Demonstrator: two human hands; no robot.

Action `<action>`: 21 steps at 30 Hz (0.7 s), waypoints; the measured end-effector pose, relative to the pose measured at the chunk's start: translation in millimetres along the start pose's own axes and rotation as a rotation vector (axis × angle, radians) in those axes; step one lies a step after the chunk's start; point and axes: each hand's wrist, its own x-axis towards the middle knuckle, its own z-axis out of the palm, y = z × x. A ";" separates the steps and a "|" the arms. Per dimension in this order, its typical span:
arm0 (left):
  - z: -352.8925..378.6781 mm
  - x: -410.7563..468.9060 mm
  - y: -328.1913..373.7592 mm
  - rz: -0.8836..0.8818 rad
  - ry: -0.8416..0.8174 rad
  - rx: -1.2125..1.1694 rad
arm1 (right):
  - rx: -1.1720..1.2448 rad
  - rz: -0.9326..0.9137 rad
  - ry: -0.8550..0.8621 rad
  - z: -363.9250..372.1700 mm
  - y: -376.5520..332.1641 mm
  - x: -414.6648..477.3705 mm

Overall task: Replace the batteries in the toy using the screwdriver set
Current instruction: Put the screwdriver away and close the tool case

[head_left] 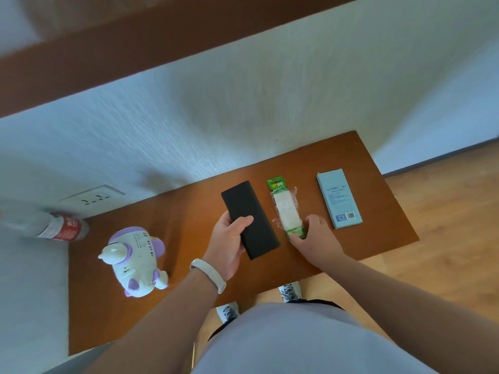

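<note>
A white and purple toy lies on the left part of the brown table, speaker grille up. My left hand grips the near end of a flat black case, thumb across its top. To its right lies a green-topped clear pack of batteries. My right hand rests on the near end of that pack, fingers pressing it down. A light blue box lies further right, untouched.
A plastic bottle with a red label lies at the table's far left corner, below a wall socket. The white wall runs along the table's far edge. Wooden floor lies to the right, and my shoes stand under the near edge.
</note>
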 end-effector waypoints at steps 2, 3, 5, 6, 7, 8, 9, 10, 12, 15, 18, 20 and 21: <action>-3.3 0.2 0.4 0.003 -0.002 0.010 | -0.057 -0.001 0.020 7.4 -3.9 5.1; -5.0 0.2 0.9 0.002 -0.004 0.014 | -0.083 -0.003 0.030 10.5 -6.6 7.1; -9.0 0.5 2.4 -0.004 -0.001 0.019 | -0.118 -0.002 0.038 15.7 -11.0 10.5; -11.1 0.8 3.1 -0.007 0.001 0.019 | -0.120 0.003 0.038 17.7 -12.6 12.0; -13.1 1.0 3.8 -0.011 0.002 0.020 | -0.115 0.009 0.040 19.0 -14.0 13.2; -15.1 1.0 4.4 -0.014 0.002 0.022 | -0.108 0.016 0.044 19.7 -14.9 13.9; -17.0 1.2 4.9 -0.017 0.003 0.024 | -0.099 0.024 0.048 19.9 -15.6 14.1; -19.0 1.0 5.4 -0.019 0.003 0.025 | -0.086 0.032 0.051 19.6 -16.1 13.6; -22.1 1.1 6.4 -0.021 0.004 0.023 | -0.039 0.043 0.059 17.2 -17.6 10.5; -26.1 1.7 7.9 -0.021 0.008 0.021 | 0.063 0.031 0.094 10.5 -24.6 0.0; -29.5 2.2 9.3 -0.018 0.001 0.008 | 0.153 -0.020 0.138 -0.7 -37.8 -15.9; -30.5 2.2 10.0 -0.018 -0.003 0.002 | 0.197 -0.063 0.142 -9.2 -47.7 -29.1; -30.5 2.1 10.4 -0.017 -0.010 0.000 | 0.213 -0.087 0.141 -13.0 -53.0 -36.0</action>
